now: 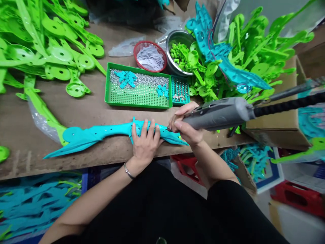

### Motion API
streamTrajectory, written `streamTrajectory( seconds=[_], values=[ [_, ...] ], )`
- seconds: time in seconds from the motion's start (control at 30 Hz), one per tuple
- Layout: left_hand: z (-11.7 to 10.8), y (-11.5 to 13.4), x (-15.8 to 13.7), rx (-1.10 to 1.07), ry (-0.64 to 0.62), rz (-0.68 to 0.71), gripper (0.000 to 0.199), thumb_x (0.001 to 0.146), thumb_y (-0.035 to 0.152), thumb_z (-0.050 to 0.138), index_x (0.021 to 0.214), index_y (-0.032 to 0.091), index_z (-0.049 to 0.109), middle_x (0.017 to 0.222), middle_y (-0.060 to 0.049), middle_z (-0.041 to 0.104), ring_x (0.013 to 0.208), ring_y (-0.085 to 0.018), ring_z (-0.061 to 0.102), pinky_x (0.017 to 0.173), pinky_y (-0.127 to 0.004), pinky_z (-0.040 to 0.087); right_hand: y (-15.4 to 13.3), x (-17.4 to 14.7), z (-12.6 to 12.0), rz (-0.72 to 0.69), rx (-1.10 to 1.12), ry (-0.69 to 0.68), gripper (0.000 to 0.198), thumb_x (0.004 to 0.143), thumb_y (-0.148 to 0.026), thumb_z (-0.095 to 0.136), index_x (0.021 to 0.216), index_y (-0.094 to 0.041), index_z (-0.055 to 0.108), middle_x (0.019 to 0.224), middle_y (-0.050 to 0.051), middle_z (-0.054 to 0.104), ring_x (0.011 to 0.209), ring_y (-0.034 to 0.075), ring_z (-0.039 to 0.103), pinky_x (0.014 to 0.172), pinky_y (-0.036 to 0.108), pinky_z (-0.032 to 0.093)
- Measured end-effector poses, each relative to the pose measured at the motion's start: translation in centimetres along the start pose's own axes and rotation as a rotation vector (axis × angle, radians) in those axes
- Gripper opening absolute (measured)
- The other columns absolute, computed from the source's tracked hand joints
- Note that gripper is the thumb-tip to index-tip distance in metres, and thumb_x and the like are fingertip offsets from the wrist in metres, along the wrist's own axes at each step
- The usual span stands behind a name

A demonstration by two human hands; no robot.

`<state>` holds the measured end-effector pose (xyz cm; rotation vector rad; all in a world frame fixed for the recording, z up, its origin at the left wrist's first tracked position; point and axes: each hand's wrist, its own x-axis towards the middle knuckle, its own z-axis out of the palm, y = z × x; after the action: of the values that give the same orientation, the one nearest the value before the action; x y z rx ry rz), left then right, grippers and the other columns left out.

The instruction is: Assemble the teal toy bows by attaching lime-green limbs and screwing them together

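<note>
A long turquoise plastic toy bow (111, 129) lies along the front of the workbench. My left hand (145, 144) rests flat on its middle with the fingers spread, pressing it against the bench. My right hand (189, 127) is wrapped round the front end of a grey electric screwdriver (220, 113). The tool lies nearly level, and its tip points left at the bow's right part, close to my left fingers. Whether the tip touches a screw there is too small to tell.
Behind the bow stands a green tray (138, 101) of screws and small turquoise pieces. Beyond it are a red basket (137, 61) of white slips and a metal bowl (175, 69) of green parts. Green plastic parts (61, 54) pile up left and right. A cardboard box (274, 130) stands right.
</note>
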<state>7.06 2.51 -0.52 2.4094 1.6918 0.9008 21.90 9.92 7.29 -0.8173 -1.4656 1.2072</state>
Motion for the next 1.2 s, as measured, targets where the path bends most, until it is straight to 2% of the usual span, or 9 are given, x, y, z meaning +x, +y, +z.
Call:
streamTrajectory(
  seconds=[0.2, 0.3, 0.43, 0.6, 0.67, 0.8, 0.93, 1.07, 1.2],
  values=[
    [0.2, -0.4, -0.2, -0.037, -0.006, -0.001, 0.049, 0.095, 0.047, 0.062, 0.134, 0.017, 0.062, 0.145, -0.021, 0.059, 0.139, -0.042, 0.051, 0.119, -0.073, 0.02, 1.5, -0.6, 0.0, 0.082, 0.037, -0.002, 0.024, 0.082, -0.036, 0.074, 0.097, -0.029, 0.057, 0.058, -0.009, 0.057, 0.046, 0.014, 0.054, 0.05, 0.032, 0.051],
    [0.4, -0.6, -0.3, -0.04, -0.003, 0.002, 0.051, 0.095, 0.049, 0.062, 0.135, 0.017, 0.062, 0.145, -0.021, 0.059, 0.139, -0.042, 0.051, 0.119, -0.072, 0.019, 1.9, 0.0, 0.1, 0.112, -0.015, -0.092, 0.02, 0.082, -0.037, 0.074, 0.088, -0.026, 0.058, 0.058, -0.007, 0.057, 0.05, 0.014, 0.055, 0.054, 0.031, 0.052],
    [0.4, -0.8, -0.3, -0.021, 0.01, 0.017, 0.055, 0.094, 0.053, 0.062, 0.137, 0.019, 0.06, 0.143, -0.02, 0.061, 0.139, -0.04, 0.052, 0.121, -0.069, 0.018, 2.1, 1.2, 0.2, 0.131, 0.049, -0.195, 0.029, 0.08, -0.043, 0.076, 0.08, -0.021, 0.057, 0.059, -0.007, 0.056, 0.05, 0.009, 0.053, 0.05, 0.024, 0.047],
    [0.0, -0.9, -0.2, 0.071, 0.033, 0.066, 0.053, 0.093, 0.051, 0.066, 0.134, 0.018, 0.062, 0.14, -0.018, 0.064, 0.134, -0.04, 0.057, 0.119, -0.066, 0.024, 0.8, 2.5, -0.4, 0.193, 0.178, -0.335, 0.031, 0.081, -0.039, 0.077, 0.092, -0.019, 0.057, 0.06, -0.008, 0.057, 0.047, 0.006, 0.051, 0.046, 0.021, 0.044],
    [-0.3, -0.7, -0.2, 0.077, 0.024, 0.072, 0.053, 0.092, 0.048, 0.067, 0.135, 0.018, 0.062, 0.142, -0.019, 0.062, 0.134, -0.041, 0.057, 0.117, -0.068, 0.025, 0.0, 2.9, -0.9, 0.113, 0.223, -0.272, 0.029, 0.082, -0.036, 0.076, 0.099, -0.021, 0.058, 0.059, -0.009, 0.057, 0.045, 0.007, 0.051, 0.045, 0.022, 0.044],
    [-1.1, -0.1, 0.3, 0.078, -0.027, 0.06, 0.05, 0.093, 0.043, 0.067, 0.134, 0.016, 0.063, 0.143, -0.02, 0.061, 0.132, -0.043, 0.057, 0.115, -0.069, 0.03, -0.7, 4.1, -1.2, -0.022, 0.18, 0.012, 0.028, 0.08, -0.039, 0.077, 0.097, -0.025, 0.059, 0.054, -0.009, 0.056, 0.042, 0.01, 0.052, 0.046, 0.027, 0.046],
    [-3.5, -1.2, 1.3, 0.05, -0.151, 0.114, 0.044, 0.096, 0.036, 0.062, 0.134, 0.014, 0.063, 0.145, -0.02, 0.059, 0.132, -0.038, 0.059, 0.114, -0.059, 0.04, 0.8, 6.5, -0.3, -0.115, 0.114, 0.187, 0.03, 0.079, -0.041, 0.077, 0.095, -0.027, 0.057, 0.053, -0.009, 0.055, 0.044, 0.012, 0.053, 0.05, 0.028, 0.048],
    [-6.9, -4.7, 1.0, 0.024, -0.185, 0.081, 0.073, 0.093, 0.045, 0.065, 0.154, 0.011, 0.041, 0.156, -0.024, 0.045, 0.146, -0.04, 0.043, 0.118, -0.06, 0.035, 3.8, 9.4, 1.0, -0.171, 0.06, 0.254, 0.035, 0.078, -0.052, 0.076, 0.091, -0.027, 0.056, 0.053, -0.009, 0.051, 0.046, 0.012, 0.053, 0.054, 0.029, 0.049],
    [-8.7, -7.8, -0.6, 0.001, -0.214, 0.028, 0.098, 0.088, 0.059, 0.066, 0.161, 0.01, 0.024, 0.16, -0.023, 0.041, 0.152, -0.04, 0.033, 0.122, -0.061, 0.028, 6.2, 11.6, 1.9, -0.15, 0.012, 0.206, 0.039, 0.079, -0.059, 0.073, 0.076, -0.024, 0.055, 0.053, -0.008, 0.049, 0.047, 0.01, 0.051, 0.056, 0.028, 0.049]
  ],
)
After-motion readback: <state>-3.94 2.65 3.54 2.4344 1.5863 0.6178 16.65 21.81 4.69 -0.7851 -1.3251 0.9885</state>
